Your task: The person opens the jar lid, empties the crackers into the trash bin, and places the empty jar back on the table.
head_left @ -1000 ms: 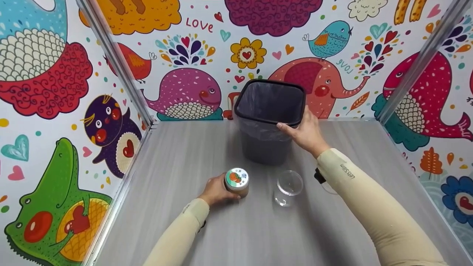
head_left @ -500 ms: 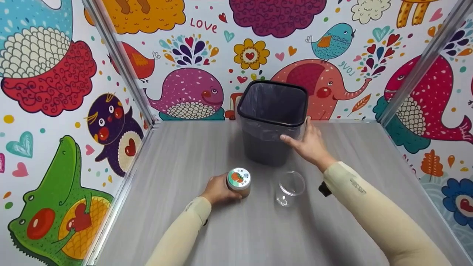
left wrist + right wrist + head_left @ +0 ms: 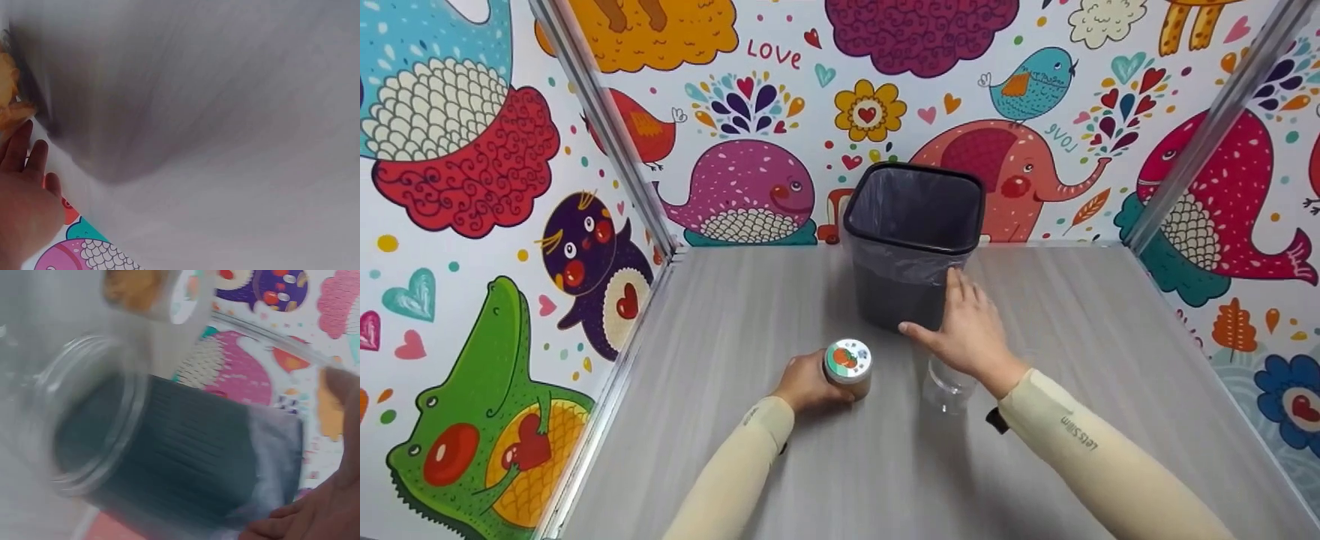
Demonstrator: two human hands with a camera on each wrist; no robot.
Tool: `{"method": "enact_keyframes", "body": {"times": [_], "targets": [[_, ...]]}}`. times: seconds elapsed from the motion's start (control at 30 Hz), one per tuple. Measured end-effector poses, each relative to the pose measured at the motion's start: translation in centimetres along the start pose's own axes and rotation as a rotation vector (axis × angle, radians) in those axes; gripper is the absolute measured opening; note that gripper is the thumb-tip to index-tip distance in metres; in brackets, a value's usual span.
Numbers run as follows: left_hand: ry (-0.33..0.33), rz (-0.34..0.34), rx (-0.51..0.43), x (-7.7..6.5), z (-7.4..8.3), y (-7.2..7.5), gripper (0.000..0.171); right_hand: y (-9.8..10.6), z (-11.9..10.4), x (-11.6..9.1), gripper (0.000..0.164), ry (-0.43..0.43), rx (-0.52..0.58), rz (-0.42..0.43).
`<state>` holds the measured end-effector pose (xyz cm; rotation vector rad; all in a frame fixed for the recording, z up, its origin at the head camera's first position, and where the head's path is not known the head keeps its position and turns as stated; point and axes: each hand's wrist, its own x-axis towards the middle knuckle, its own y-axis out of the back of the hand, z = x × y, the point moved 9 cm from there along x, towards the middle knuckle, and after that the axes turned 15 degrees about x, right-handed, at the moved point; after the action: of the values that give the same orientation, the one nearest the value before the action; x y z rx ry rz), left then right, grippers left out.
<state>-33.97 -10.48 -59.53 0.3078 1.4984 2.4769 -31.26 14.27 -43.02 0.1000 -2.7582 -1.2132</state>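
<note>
In the head view my left hand (image 3: 810,384) grips a lidded jar (image 3: 847,367) with a persimmon-like picture on its white and green lid. Orange-brown contents (image 3: 10,93) of that jar show at the edge of the left wrist view. My right hand (image 3: 971,330) hovers with fingers extended, thumb spread, in front of a dark trash bin (image 3: 896,292) lined with a clear bag. Below that hand stands an open clear plastic jar (image 3: 947,390), its upper part hidden by the palm. The right wrist view shows the clear jar's threaded mouth (image 3: 93,410) close by.
The bin stands at the back of a grey wood-grain table (image 3: 720,322), against a wall (image 3: 780,105) printed with cartoon animals. Metal posts (image 3: 600,127) frame the booth at both sides.
My right hand has let go of the bin's rim and side and come down toward me, over the clear jar. The left hand keeps its grip on the lidded jar.
</note>
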Motion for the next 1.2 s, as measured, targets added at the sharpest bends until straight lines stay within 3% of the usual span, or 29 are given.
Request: {"method": "enact_keyframes", "body": {"times": [0.23,0.43,0.57,0.7,0.87,1.0,1.2], "targets": [[0.0,-0.006,0.002,0.0,0.0,-0.1,0.081,-1.7,-0.8,-1.6,0.122,0.051,-0.027,0.004],[-0.022,-0.011,0.006,-0.4,-0.5,-0.3,0.082,-4.8,-2.5,-2.2,0.111,0.149,0.091,-0.056],[-0.026,-0.011,0.016,-0.6,-0.6,-0.4,0.081,-8.2,-2.9,-2.2,0.108,0.141,0.2,-0.095],[-0.012,-0.006,0.011,-0.5,-0.6,-0.4,0.079,-11.1,-2.4,-1.9,0.109,0.111,0.282,-0.064],[-0.019,0.01,-0.008,-0.5,-0.2,-0.3,0.079,-12.9,-0.5,-1.7,0.109,0.072,0.336,0.019],[-0.021,0.016,0.017,-0.4,0.1,-0.1,0.079,-14.3,1.0,-1.6,0.113,0.062,0.34,-0.02],[-0.024,0.017,0.052,-0.1,0.4,0.2,0.084,-15.6,1.3,-1.1,0.112,0.102,0.387,-0.071]]}}
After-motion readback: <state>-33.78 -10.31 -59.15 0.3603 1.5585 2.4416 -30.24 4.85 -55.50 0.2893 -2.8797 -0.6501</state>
